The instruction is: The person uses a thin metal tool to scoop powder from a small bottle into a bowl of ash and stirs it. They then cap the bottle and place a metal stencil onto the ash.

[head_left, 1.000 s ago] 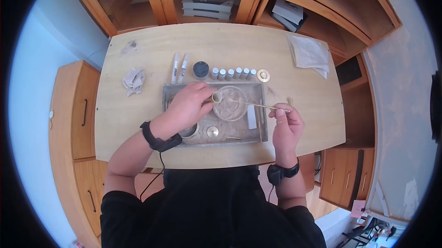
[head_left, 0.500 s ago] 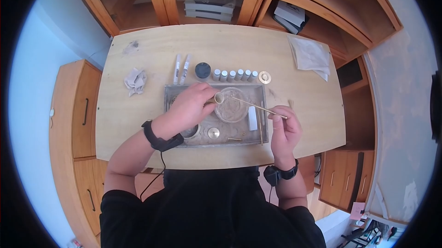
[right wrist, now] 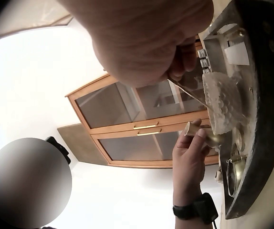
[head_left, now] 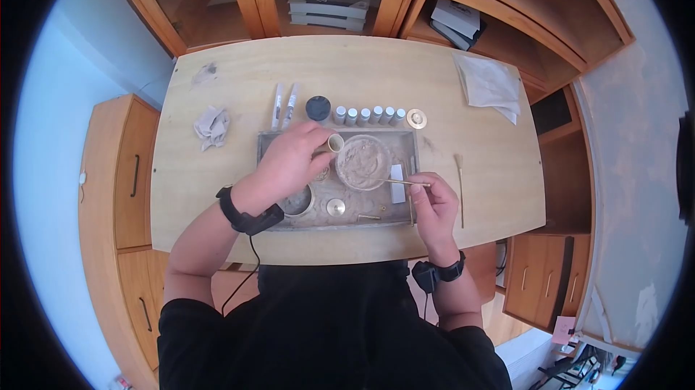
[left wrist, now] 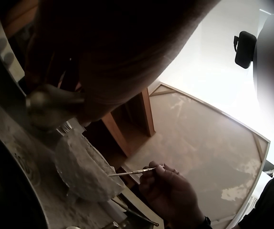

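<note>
The left hand (head_left: 288,162) grips a small brass cup-like vessel (head_left: 335,143), its round mouth facing up beside the left rim of a glass bowl (head_left: 363,186) of grey-brown powder. Between thumb and fingers the right hand (head_left: 439,209) pinches a thin brass stick (head_left: 405,182), whose far end reaches the bowl's lower right edge. In the left wrist view the stick (left wrist: 132,172) meets the bowl (left wrist: 84,167) at its rim. The right wrist view shows the left hand (right wrist: 190,155) around the brass vessel (right wrist: 191,129). Whether the stick's tip touches powder, I cannot tell.
A grey tray (head_left: 340,227) holds the bowl, a round pot (head_left: 298,204), a brass disc (head_left: 335,207) and a white block (head_left: 397,184). Behind it stand several small vials (head_left: 365,116), a dark jar (head_left: 318,108) and a brass lid (head_left: 416,119). A brush (head_left: 460,191) lies right.
The right hand has moved left and down, drawing the stick's tip from the bowl's upper part to its lower right edge. The left hand has shifted slightly up and left with the vessel.
</note>
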Tool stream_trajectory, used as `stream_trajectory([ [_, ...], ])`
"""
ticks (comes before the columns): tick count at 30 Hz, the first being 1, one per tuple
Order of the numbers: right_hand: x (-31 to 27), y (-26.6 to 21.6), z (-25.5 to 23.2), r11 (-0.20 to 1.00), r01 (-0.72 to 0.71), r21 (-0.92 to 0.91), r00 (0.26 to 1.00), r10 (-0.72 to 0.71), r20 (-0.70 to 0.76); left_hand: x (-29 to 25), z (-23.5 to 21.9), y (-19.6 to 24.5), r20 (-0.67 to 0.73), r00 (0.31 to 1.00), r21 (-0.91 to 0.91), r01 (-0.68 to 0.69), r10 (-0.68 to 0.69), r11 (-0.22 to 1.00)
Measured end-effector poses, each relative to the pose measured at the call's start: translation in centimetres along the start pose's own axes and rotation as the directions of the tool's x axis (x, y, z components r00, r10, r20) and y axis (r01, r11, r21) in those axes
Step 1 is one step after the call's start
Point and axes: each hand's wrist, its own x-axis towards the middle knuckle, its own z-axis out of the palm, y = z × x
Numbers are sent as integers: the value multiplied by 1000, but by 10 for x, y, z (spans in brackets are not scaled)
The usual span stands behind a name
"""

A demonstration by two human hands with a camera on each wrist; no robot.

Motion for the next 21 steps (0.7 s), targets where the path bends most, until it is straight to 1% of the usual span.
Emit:
stream_trajectory([
  [1, 0, 1, 1, 1000, -4, 15, 1000, 4, -16, 0, 0, -1, 1, 1000, 0, -3, 3, 1000],
  [4, 1, 2, 0, 982, -165, 94, 982, 172, -72, 0, 0, -2, 1, 1000, 3, -16, 16, 1000],
  [8, 6, 6, -7, 980, -126, 152, 982, 145, -123, -1, 1, -1, 1, 1000, 4, -32, 32, 999],
  [10, 10, -5, -7, 977, -92, 194, 980, 124, -155, 0, 1, 1, 9, 999, -2, -33, 33, 999],
  [13, 14, -19, -4, 977, -33, 211, 979, 74, -188, 0, 2, 3, 24, 999, -4, -35, 35, 999],
  [16, 20, -31, 3, 976, 26, 215, 981, 16, -193, 0, 4, 4, 36, 999, 2, -36, 36, 999],
  [19, 21, -35, 5, 992, 0, 124, 992, 15, -122, 0, 5, 5, 42, 999, 2, -32, 32, 999],
  [21, 21, -35, 10, 996, 67, 67, 996, -62, -71, 0, 5, 5, 38, 999, 0, -35, 35, 999],
])
